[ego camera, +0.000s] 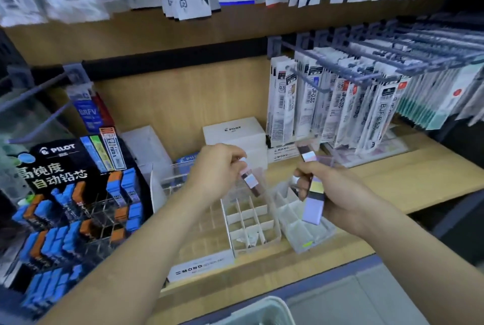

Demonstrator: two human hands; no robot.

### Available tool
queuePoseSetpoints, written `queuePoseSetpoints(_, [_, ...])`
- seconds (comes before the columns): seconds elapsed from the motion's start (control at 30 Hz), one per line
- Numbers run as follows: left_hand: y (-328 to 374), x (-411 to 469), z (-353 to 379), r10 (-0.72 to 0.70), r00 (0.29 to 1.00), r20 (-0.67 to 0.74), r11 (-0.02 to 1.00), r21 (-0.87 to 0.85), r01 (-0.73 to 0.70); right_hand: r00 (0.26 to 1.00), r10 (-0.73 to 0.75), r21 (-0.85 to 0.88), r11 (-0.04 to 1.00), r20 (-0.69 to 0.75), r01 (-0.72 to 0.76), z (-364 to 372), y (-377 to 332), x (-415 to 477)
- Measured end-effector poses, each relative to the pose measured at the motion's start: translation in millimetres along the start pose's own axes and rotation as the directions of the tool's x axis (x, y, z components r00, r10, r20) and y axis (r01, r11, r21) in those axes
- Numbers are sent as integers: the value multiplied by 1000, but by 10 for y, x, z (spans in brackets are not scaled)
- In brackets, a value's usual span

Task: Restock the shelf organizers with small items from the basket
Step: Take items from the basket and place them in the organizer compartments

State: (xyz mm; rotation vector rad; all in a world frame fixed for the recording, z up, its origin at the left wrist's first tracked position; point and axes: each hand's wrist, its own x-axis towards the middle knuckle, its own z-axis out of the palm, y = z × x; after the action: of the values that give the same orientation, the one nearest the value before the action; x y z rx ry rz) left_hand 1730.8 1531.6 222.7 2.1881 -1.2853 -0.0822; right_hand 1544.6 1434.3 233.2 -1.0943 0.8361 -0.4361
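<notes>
My left hand (218, 167) pinches one small lead case (251, 181) with a pale label and holds it tilted over the white gridded organizer (272, 242) on the wooden shelf. My right hand (337, 193) grips a bunch of small cases (313, 204), lilac, yellow and dark, just above the clear divided organizer (320, 239) to the right. One case (307, 154) sticks up above that hand. The pale rim of the basket (272, 303) shows at the bottom edge.
A black Pilot lead display (78, 193) with blue and orange cases fills the left. White Pilot boxes (234, 132) stand at the back. Refill packs hang on hooks (340, 104) at the right and overhead. A Mono label strip (199, 267) lies at the shelf front.
</notes>
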Motion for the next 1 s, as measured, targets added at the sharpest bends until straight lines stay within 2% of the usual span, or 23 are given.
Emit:
queuePoseSetpoints(0.1, [13, -6, 127, 43, 998, 52, 990, 129, -50, 998, 17, -58, 998, 53, -14, 26, 33, 0])
queuePoseSetpoints(0.27, [25, -56, 258, 17, 993, 120, 993, 118, -32, 995, 3, -152, 988, 100, 12, -24, 52, -11])
queuePoseSetpoints(0.43, [22, -41, 299, 85, 993, 77, 990, 102, -93, 990, -15, -108, 994, 137, 30, -50, 33, -62])
queuePoseSetpoints(0.63, [2, -34, 380, 265, 963, 43, 927, 262, -267, 979, -5, -150, 988, 202, 36, -37, 32, -102])
queuePoseSetpoints(0.77, [11, -20, 363, 165, 986, 9, 948, 274, -161, 969, 31, -84, 996, 245, -10, -2, 47, -121])
queuePoseSetpoints(0.83, [77, -17, 308, 91, 994, -57, 986, 149, -82, 960, 52, -102, 994, 276, -25, 18, 59, -127])
queuePoseSetpoints(0.87, [133, -14, 251, 30, 997, -72, 999, -14, -31, 954, 61, -126, 992, 295, -25, 25, 64, -133])
queuePoseSetpoints(0.9, [198, -15, 174, -56, 998, -23, 966, -256, 48, 947, 68, -154, 988, 314, -20, 33, 69, -140])
queuePoseSetpoints(0.93, [263, -23, 85, -120, 988, 100, 859, -489, 154, 941, 71, -176, 984, 330, -13, 39, 75, -142])
queuePoseSetpoints(0.97, [309, -37, 0, -117, 962, 245, 734, -632, 250, 935, 72, -187, 982, 346, -7, 49, 80, -145])
queuePoseSetpoints(1.0, [345, -58, -73, -73, 934, 349, 676, -671, 304, 929, 75, -188, 982, 363, -6, 59, 87, -140])
